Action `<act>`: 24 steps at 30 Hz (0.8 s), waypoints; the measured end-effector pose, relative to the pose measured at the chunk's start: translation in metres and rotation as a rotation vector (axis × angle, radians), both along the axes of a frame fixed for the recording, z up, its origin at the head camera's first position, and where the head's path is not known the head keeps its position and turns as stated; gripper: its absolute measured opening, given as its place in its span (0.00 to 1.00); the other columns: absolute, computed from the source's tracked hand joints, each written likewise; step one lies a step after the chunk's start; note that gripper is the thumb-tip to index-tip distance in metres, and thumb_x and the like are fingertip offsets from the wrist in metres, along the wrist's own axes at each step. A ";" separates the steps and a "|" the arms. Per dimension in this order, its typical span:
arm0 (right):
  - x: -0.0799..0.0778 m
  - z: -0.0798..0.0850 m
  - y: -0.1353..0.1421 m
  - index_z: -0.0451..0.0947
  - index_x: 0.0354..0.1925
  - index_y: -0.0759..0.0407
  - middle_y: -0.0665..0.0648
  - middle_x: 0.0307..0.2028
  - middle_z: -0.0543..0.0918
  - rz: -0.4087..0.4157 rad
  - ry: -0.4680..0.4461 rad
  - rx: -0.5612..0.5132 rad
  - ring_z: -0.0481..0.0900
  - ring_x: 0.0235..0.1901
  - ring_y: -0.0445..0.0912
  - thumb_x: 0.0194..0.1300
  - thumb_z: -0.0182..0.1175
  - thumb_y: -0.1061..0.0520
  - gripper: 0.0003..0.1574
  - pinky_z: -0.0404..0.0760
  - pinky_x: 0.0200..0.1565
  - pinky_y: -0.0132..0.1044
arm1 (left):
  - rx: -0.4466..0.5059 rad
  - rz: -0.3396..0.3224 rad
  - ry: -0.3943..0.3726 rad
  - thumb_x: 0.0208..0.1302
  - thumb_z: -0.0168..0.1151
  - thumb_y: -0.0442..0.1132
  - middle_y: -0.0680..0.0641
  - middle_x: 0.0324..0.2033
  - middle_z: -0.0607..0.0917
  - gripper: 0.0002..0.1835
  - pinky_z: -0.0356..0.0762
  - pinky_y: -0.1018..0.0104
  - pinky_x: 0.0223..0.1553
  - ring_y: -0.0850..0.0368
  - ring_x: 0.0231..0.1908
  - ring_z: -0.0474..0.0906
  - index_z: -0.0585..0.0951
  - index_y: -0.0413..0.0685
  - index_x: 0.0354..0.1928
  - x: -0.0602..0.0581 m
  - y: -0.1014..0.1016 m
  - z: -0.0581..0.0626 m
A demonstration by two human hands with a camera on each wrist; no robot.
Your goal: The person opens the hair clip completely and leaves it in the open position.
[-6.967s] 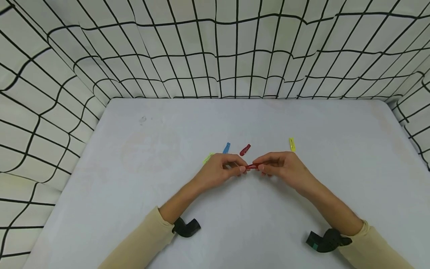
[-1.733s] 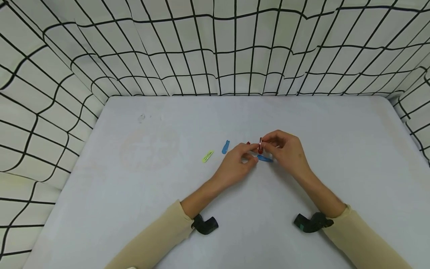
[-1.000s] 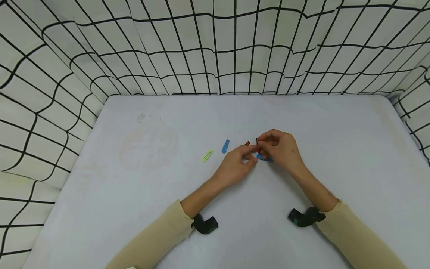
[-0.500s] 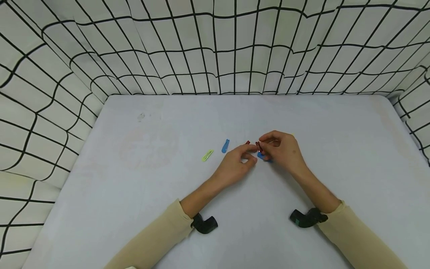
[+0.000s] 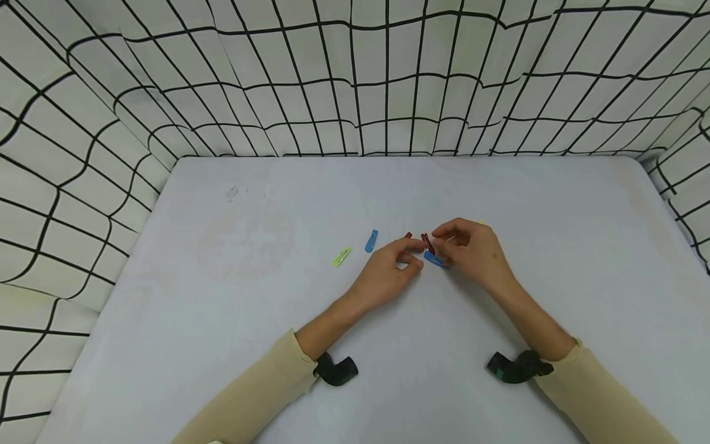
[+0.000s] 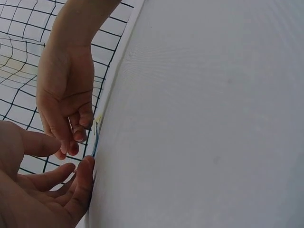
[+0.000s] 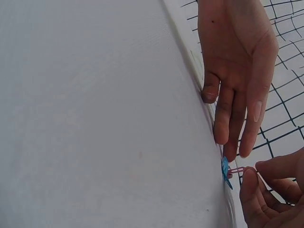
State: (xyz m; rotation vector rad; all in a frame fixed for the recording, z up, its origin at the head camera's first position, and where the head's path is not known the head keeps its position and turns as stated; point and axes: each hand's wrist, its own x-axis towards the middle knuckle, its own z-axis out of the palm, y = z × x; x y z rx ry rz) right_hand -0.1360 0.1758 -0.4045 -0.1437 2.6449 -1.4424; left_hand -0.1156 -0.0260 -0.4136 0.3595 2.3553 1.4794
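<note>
My right hand pinches a red hair clip by thumb and fingertips. In the right wrist view the red clip's prongs run from the fingertips to a blue hair clip; whether the two touch is unclear. The blue clip lies on the table between both hands. My left hand reaches in from the left with fingers extended and thumb apart, fingertips close to both clips. A second red clip shows just behind the left forefinger, mostly hidden.
Another blue clip and a yellow-green clip lie left of the hands on the white table. A sliver of a yellow clip shows behind the right hand. Black netting surrounds the table's far and side edges.
Seven seconds ago both hands held a red clip together. Since then the blue clip has appeared between them. Over the last second the red clip has tilted and the right hand has shifted slightly right.
</note>
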 end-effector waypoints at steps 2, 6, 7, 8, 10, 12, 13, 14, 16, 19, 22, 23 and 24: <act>0.001 0.002 0.000 0.85 0.48 0.62 0.65 0.36 0.90 0.002 0.000 0.006 0.85 0.27 0.44 0.72 0.66 0.59 0.10 0.83 0.32 0.32 | 0.000 -0.003 0.001 0.75 0.59 0.38 0.46 0.61 0.85 0.21 0.79 0.53 0.61 0.52 0.54 0.84 0.78 0.46 0.67 0.000 0.000 0.000; 0.005 0.005 0.002 0.85 0.48 0.61 0.64 0.36 0.90 0.004 -0.005 0.028 0.85 0.29 0.45 0.71 0.67 0.58 0.09 0.83 0.32 0.32 | -0.007 -0.011 0.005 0.75 0.60 0.38 0.45 0.60 0.86 0.21 0.80 0.54 0.60 0.51 0.54 0.85 0.79 0.45 0.67 0.000 -0.001 0.000; 0.006 0.005 0.003 0.85 0.48 0.60 0.63 0.36 0.90 0.005 -0.004 0.034 0.85 0.30 0.46 0.71 0.67 0.58 0.09 0.83 0.32 0.32 | -0.008 -0.013 0.005 0.75 0.60 0.38 0.45 0.60 0.86 0.21 0.80 0.54 0.60 0.51 0.54 0.85 0.79 0.45 0.67 0.000 -0.001 0.000; 0.007 0.005 0.004 0.85 0.48 0.60 0.63 0.36 0.90 0.006 -0.004 0.039 0.85 0.30 0.47 0.71 0.67 0.58 0.09 0.83 0.32 0.32 | -0.009 -0.014 0.005 0.75 0.60 0.38 0.45 0.59 0.86 0.21 0.80 0.54 0.60 0.51 0.53 0.85 0.79 0.44 0.67 0.000 -0.001 0.001; 0.009 0.005 0.005 0.85 0.48 0.60 0.63 0.37 0.90 0.010 0.001 0.051 0.85 0.30 0.46 0.71 0.67 0.58 0.09 0.82 0.32 0.32 | -0.011 -0.018 0.005 0.75 0.59 0.38 0.45 0.60 0.86 0.21 0.81 0.55 0.58 0.52 0.53 0.85 0.79 0.44 0.67 0.000 -0.001 0.001; 0.011 0.006 0.007 0.85 0.48 0.60 0.62 0.37 0.90 0.016 0.005 0.067 0.85 0.30 0.46 0.71 0.68 0.57 0.10 0.82 0.31 0.32 | -0.015 -0.020 0.004 0.75 0.59 0.38 0.46 0.60 0.86 0.21 0.81 0.56 0.58 0.52 0.52 0.85 0.79 0.45 0.67 0.001 0.000 0.002; 0.012 0.006 0.008 0.85 0.48 0.60 0.63 0.38 0.90 0.021 0.007 0.071 0.85 0.30 0.46 0.71 0.68 0.57 0.10 0.81 0.31 0.32 | -0.018 -0.021 0.004 0.75 0.60 0.38 0.46 0.60 0.86 0.21 0.81 0.56 0.57 0.53 0.52 0.85 0.79 0.45 0.67 0.001 0.000 0.002; 0.013 0.006 0.009 0.85 0.48 0.60 0.62 0.38 0.90 0.023 0.005 0.080 0.84 0.30 0.46 0.71 0.68 0.57 0.10 0.81 0.31 0.31 | -0.021 -0.021 0.005 0.75 0.60 0.38 0.46 0.60 0.86 0.21 0.81 0.56 0.57 0.53 0.52 0.85 0.79 0.45 0.67 0.000 0.000 0.002; 0.015 0.007 0.010 0.86 0.47 0.59 0.61 0.38 0.90 0.032 0.004 0.098 0.84 0.31 0.46 0.70 0.68 0.56 0.10 0.80 0.31 0.31 | -0.027 -0.021 0.006 0.75 0.60 0.38 0.46 0.60 0.86 0.21 0.81 0.56 0.57 0.53 0.52 0.85 0.79 0.45 0.67 0.000 0.000 0.002; 0.017 0.007 0.013 0.86 0.47 0.58 0.60 0.38 0.91 0.043 -0.002 0.122 0.84 0.34 0.46 0.69 0.69 0.56 0.10 0.79 0.32 0.31 | -0.036 -0.022 0.009 0.75 0.60 0.37 0.46 0.59 0.86 0.21 0.81 0.56 0.58 0.52 0.52 0.85 0.79 0.45 0.67 0.000 0.000 0.002; 0.019 0.007 0.014 0.87 0.46 0.56 0.58 0.38 0.91 0.047 0.002 0.147 0.85 0.36 0.47 0.68 0.70 0.57 0.09 0.78 0.33 0.31 | -0.041 -0.023 0.011 0.75 0.60 0.37 0.46 0.59 0.86 0.20 0.81 0.55 0.58 0.52 0.52 0.85 0.79 0.45 0.67 0.000 0.000 0.001; 0.020 0.007 0.015 0.87 0.46 0.56 0.58 0.38 0.91 0.047 0.003 0.157 0.85 0.37 0.47 0.68 0.70 0.56 0.09 0.78 0.33 0.32 | -0.041 -0.023 0.012 0.75 0.60 0.37 0.45 0.58 0.86 0.20 0.81 0.55 0.58 0.52 0.52 0.85 0.79 0.45 0.67 0.000 0.000 0.002; 0.020 0.007 0.015 0.87 0.45 0.55 0.58 0.38 0.90 0.046 0.004 0.167 0.85 0.37 0.48 0.68 0.70 0.56 0.08 0.78 0.33 0.32 | -0.042 -0.022 0.012 0.75 0.60 0.37 0.45 0.57 0.87 0.20 0.81 0.55 0.58 0.52 0.52 0.85 0.79 0.45 0.67 0.000 0.001 0.002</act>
